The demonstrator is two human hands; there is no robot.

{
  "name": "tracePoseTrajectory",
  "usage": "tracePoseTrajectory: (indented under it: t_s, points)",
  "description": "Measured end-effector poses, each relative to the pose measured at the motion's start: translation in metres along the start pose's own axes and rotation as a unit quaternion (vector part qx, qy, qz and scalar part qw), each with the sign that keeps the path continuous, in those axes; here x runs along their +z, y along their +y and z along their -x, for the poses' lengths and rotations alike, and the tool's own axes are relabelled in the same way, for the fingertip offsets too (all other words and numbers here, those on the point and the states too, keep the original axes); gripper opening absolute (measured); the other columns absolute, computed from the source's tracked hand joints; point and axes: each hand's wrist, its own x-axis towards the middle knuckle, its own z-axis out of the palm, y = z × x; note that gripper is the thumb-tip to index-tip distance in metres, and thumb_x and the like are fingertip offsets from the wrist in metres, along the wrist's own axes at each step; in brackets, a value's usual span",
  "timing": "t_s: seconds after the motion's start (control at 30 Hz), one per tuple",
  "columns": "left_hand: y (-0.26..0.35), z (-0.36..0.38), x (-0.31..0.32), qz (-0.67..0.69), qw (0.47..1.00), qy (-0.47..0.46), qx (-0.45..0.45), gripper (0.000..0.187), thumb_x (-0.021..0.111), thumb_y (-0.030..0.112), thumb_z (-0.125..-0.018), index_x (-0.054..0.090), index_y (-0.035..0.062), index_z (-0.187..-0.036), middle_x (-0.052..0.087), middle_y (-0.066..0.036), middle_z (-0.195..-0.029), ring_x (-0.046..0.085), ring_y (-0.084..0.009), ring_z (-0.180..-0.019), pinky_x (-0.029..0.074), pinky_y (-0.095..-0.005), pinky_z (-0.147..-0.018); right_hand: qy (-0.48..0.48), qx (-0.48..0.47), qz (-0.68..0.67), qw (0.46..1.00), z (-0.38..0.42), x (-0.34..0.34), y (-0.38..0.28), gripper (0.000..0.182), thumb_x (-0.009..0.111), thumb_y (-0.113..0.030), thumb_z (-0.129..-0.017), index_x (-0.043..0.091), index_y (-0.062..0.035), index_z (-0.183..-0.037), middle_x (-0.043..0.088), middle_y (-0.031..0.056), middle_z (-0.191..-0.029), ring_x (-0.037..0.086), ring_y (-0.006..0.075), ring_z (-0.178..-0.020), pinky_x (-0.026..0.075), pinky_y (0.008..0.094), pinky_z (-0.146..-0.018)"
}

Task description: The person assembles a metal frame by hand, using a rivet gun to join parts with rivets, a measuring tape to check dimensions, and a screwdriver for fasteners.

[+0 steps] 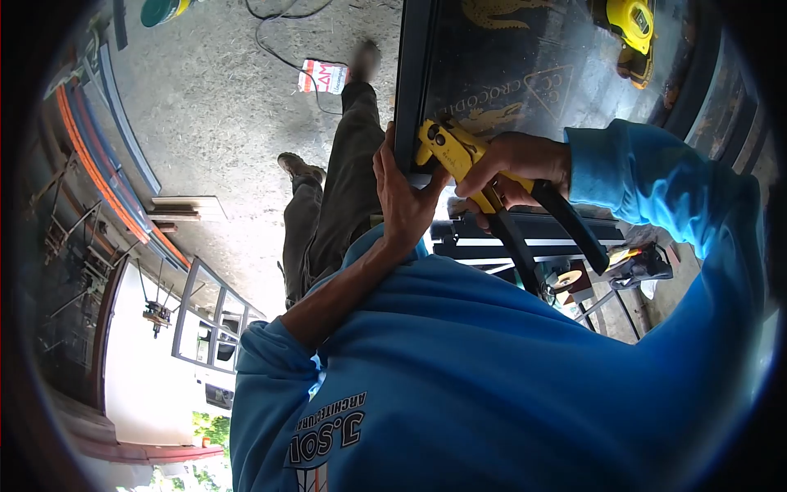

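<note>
My right hand (516, 164) grips a yellow hand riveter (455, 154) with long black handles, which stand spread apart. The riveter's head lies against the end of a black metal frame (414, 74). My left hand (404, 201) is closed around the corner of that frame, fingers along its outer side and thumb close to the riveter's head. Whatever sits at the riveter's nose is too small to make out. The frame lies along the edge of a dark panel (541, 61) printed with gold crocodile figures and lettering.
A yellow tape measure (631, 23) lies on the dark panel. Black metal profiles (533, 228) are below my right hand. On the concrete floor are a cable (270, 45), a red and white packet (325, 76) and wooden boards (188, 207). A window frame (215, 316) stands to the left.
</note>
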Motion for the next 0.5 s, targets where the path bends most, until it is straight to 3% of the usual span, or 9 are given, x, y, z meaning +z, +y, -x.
tracePoseTrajectory:
  t_s: [0.1,0.2,0.23,0.37,0.43,0.47,0.5]
  points:
    - [-0.003,-0.005,-0.001,0.009,1.000,-0.010,0.024,0.091,0.075,0.030,-0.073,0.019,-0.0036,-0.137,0.038,-0.024,-0.121,0.039,-0.0362,-0.115,0.034,-0.0479,-0.096,0.047,-0.017,0.144,0.988,0.001,0.005,0.000,0.027,0.069,-0.017,-0.075,0.057,0.0024,-0.090,0.058,0.0074,-0.063,0.058,0.0135,-0.050,0.046,0.0219,-0.046]
    - [0.000,-0.005,-0.004,0.000,0.999,-0.026,0.038,0.093,0.075,0.030,-0.072,0.017,-0.0031,-0.138,0.037,-0.024,-0.118,0.039,-0.0366,-0.112,0.033,-0.0477,-0.096,0.090,-0.042,0.080,0.992,-0.008,0.014,0.015,0.028,0.068,-0.016,-0.074,0.057,0.0033,-0.091,0.059,0.0086,-0.062,0.055,0.0127,-0.046,0.045,0.0231,-0.044]
    - [0.002,-0.006,-0.004,-0.023,0.999,-0.028,0.034,0.094,0.075,0.030,-0.072,0.016,-0.0030,-0.138,0.036,-0.024,-0.117,0.039,-0.0367,-0.111,0.033,-0.0477,-0.095,0.088,-0.042,0.092,0.991,-0.008,0.015,0.017,0.022,0.063,-0.019,-0.074,0.057,0.0002,-0.083,0.058,0.0071,-0.060,0.057,0.0132,-0.050,0.044,0.0254,-0.050]
    - [0.005,-0.007,-0.008,-0.056,0.997,-0.040,0.044,0.095,0.073,0.030,-0.074,0.012,-0.0036,-0.138,0.035,-0.025,-0.115,0.039,-0.0368,-0.108,0.033,-0.0484,-0.093,0.101,-0.074,0.102,0.987,-0.010,0.012,0.023,0.024,0.064,-0.018,-0.073,0.056,0.0017,-0.085,0.058,0.0069,-0.060,0.056,0.0129,-0.048,0.047,0.0281,-0.052]
    - [0.006,-0.006,-0.008,-0.056,0.996,-0.043,0.051,0.094,0.072,0.031,-0.075,0.011,-0.0047,-0.138,0.034,-0.026,-0.115,0.038,-0.0371,-0.108,0.033,-0.0490,-0.093,0.105,-0.072,0.168,0.978,-0.008,0.012,0.016,0.035,0.067,-0.020,-0.074,0.055,0.0040,-0.096,0.061,0.0116,-0.073,0.061,0.0176,-0.064,0.050,0.0325,-0.065]
    - [0.007,-0.009,-0.008,-0.062,0.995,-0.044,0.060,0.094,0.071,0.031,-0.077,0.010,-0.0057,-0.138,0.034,-0.026,-0.115,0.038,-0.0374,-0.107,0.032,-0.0496,-0.094,0.108,-0.075,0.173,0.976,-0.004,0.011,0.011,0.035,0.067,-0.020,-0.074,0.055,0.0040,-0.096,0.061,0.0116,-0.073,0.061,0.0176,-0.064,0.050,0.0325,-0.065]
    - [0.007,-0.011,-0.008,-0.061,0.995,-0.039,0.066,0.094,0.071,0.031,-0.077,0.010,-0.0057,-0.138,0.034,-0.026,-0.115,0.038,-0.0374,-0.107,0.032,-0.0496,-0.094,0.132,-0.106,0.277,0.946,0.003,0.009,0.004,0.040,0.068,-0.021,-0.074,0.053,0.0048,-0.101,0.061,0.0141,-0.081,0.060,0.0205,-0.074,0.048,0.0348,-0.072]
